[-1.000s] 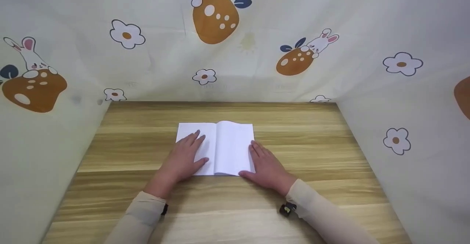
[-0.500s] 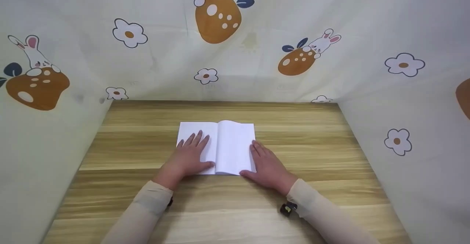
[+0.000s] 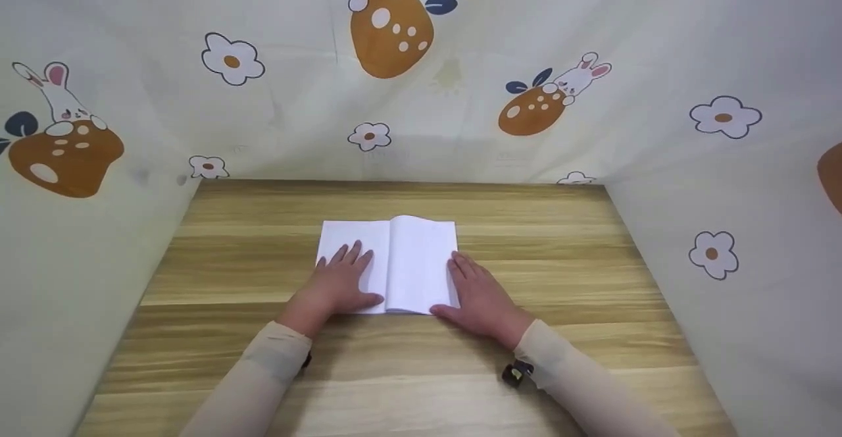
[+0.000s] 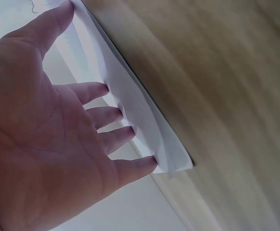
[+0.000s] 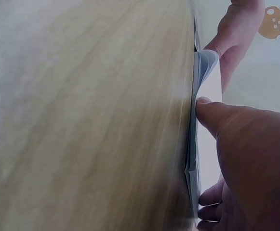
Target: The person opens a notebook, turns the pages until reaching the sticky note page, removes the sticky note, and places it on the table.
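Observation:
An open booklet with blank white pages (image 3: 421, 259) lies on the wooden table, its right-hand pages curving up from the fold. My left hand (image 3: 339, 285) rests on the left page with fingers spread and the thumb pointing to the fold near the bottom. In the left wrist view, the fingertips of this left hand (image 4: 67, 115) touch the white paper (image 4: 130, 96). My right hand (image 3: 483, 299) lies at the right edge, fingers straight along it and thumb on the lower right corner. The right wrist view shows the right thumb (image 5: 221, 115) pressing on the page near its lower edge.
The wood-grain table (image 3: 526, 226) is enclosed at the back and both sides by a pale curtain (image 3: 296, 108) printed with rabbits and flowers. A small black device (image 3: 516, 372) sits at my right wrist, beside the beige sleeve (image 3: 579, 378).
My left hand has shifted slightly right across the left page and then a little toward me, its fingers spreading and its thumb reaching closer to the fold. The right hand stays in place.

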Motion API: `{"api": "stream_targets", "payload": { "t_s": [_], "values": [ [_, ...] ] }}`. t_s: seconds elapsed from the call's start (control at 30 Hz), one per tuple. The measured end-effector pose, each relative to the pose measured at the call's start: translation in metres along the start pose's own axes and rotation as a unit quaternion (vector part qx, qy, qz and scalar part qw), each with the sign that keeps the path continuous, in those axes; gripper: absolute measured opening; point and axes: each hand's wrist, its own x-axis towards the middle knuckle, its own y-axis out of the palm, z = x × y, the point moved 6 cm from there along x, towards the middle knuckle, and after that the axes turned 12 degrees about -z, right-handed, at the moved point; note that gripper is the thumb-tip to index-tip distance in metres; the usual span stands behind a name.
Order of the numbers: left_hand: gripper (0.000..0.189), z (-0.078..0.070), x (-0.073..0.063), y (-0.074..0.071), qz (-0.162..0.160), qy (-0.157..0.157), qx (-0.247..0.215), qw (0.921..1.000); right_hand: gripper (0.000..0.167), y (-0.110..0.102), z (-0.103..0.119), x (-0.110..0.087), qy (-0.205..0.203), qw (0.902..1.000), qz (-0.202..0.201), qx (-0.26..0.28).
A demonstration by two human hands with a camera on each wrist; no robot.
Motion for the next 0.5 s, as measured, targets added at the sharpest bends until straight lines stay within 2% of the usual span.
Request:
{"api": "stream_targets", "payload": {
  "t_s": [0.17, 0.33, 0.5],
  "values": [
    [0.098, 0.0, 0.0, 0.001, -0.002, 0.002, -0.003, 1.0, 0.103, -0.004, 0.002, -0.001, -0.019, 0.9996, -0.013, 0.015],
    [0.098, 0.002, 0.001, 0.003, -0.003, 0.001, -0.002, 1.0, 0.094, -0.009, 0.008, -0.002, -0.08, 0.9954, -0.032, 0.043],
    [0.098, 0.004, 0.001, 0.004, -0.008, 0.0, 0.0, 1.0, 0.085, -0.011, 0.011, -0.004, -0.139, 0.9887, -0.037, 0.041]
  ]
}}
